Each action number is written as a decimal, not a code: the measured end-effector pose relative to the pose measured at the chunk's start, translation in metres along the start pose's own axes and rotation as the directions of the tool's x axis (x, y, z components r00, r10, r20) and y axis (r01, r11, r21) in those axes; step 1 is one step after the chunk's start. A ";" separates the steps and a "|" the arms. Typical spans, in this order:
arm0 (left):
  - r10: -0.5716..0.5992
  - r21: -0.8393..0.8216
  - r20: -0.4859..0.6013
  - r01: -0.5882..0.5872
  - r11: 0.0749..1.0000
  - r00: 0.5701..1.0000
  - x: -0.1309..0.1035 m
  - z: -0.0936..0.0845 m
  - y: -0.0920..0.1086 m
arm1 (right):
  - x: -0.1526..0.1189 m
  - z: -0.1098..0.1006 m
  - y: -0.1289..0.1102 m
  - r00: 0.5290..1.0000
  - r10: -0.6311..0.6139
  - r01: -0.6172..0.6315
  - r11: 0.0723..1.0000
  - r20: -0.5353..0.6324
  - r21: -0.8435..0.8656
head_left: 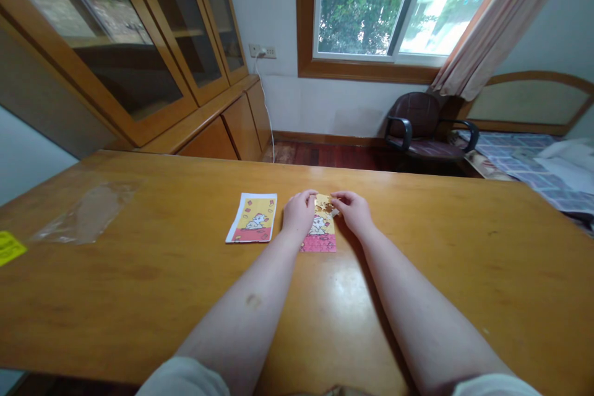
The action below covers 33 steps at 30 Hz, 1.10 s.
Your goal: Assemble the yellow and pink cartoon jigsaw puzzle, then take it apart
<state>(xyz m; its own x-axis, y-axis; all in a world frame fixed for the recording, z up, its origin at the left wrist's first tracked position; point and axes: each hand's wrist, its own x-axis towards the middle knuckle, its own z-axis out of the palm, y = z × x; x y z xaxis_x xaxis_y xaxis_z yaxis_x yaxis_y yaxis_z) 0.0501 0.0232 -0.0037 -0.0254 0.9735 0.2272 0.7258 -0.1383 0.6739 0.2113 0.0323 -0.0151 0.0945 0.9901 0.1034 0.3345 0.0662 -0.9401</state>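
- Between the two hands lies the jigsaw puzzle [320, 229], flat on the table [338, 309], its long axis running from the person towards the window [366, 6].
- At the puzzle's left side is the left hand [298, 213], covering part of that edge, its fingertips by the far left corner. The fingers are bent inward; whether they pinch anything or only steady the edge cannot be told.
- Beside the puzzle's far right edge is the right hand [354, 210], thumb and forefinger drawn close together and pointing in towards it. A small pale piece [335, 213] shows just under these fingertips; it is too small to tell whether they grip it.
- On the puzzle's far right part, the yellow surface looks broken and uneven, while its near pink band looks whole. This uneven patch is the key spot: it lies to the left of the right hand's fingertips and nearer to them than to the left hand's, so the right hand appears better placed to reach it.
- Left of the puzzle, apart from it and beyond the left hand, lies a picture card [254, 219] with a matching design, slightly tilted, its long axis roughly alongside the puzzle's.
- Farther left of the puzzle, well apart, lies a clear plastic wrapper [88, 213].
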 end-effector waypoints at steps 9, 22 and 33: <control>-0.081 0.382 0.118 0.030 0.924 0.990 -0.008 0.007 0.000 | -0.002 0.001 0.000 0.985 -0.111 0.153 0.916 0.133 -0.370; 0.011 0.269 0.209 -0.069 0.961 0.978 -0.006 0.013 -0.001 | -0.002 0.005 0.004 0.941 -0.183 0.312 0.796 0.284 -0.519; 0.072 0.171 0.210 -0.110 0.979 0.975 -0.004 0.011 0.001 | -0.005 0.006 0.000 0.932 -0.232 0.348 0.783 0.277 -0.516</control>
<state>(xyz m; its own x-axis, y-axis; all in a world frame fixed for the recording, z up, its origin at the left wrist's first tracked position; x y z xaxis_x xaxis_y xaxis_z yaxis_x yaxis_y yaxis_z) 0.0584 0.0213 -0.0119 0.1722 0.9774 0.1227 0.8312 -0.2110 0.5144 0.2057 0.0277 -0.0176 -0.2490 0.9421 0.2247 0.7786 0.3327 -0.5321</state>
